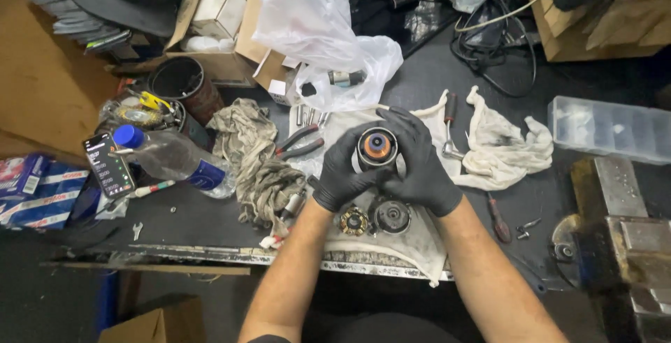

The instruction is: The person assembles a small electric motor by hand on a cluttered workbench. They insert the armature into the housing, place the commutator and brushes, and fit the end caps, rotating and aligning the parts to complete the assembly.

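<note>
Forearms, yours, bare, rise from the lower edge and converge over the tabletop (447, 70). Left hand (344, 170), black-gloved: fingers curled round the left side of a cylindrical metal part (376, 149) with an orange centre facing up at you. Right hand (421, 165), black-gloved: fingers wrapped over the top and right side of the same part, both hands closed on it, held above a soiled white cloth (412, 238). Directly beneath: a brass-coloured toothed ring (354, 221) and a dark round housing (391, 216), side by side on that cloth near the front edge. Left of your hands: crumpled grey rag (258, 165), red-handled pliers (300, 142), plastic bottle with blue cap (168, 154), phone (108, 165). Right: white rag (507, 144), ratchet (449, 130), clear compartment box (608, 128), vise (622, 238). Open dark surface lies between the white rag and the vise; elsewhere crowded.
</note>
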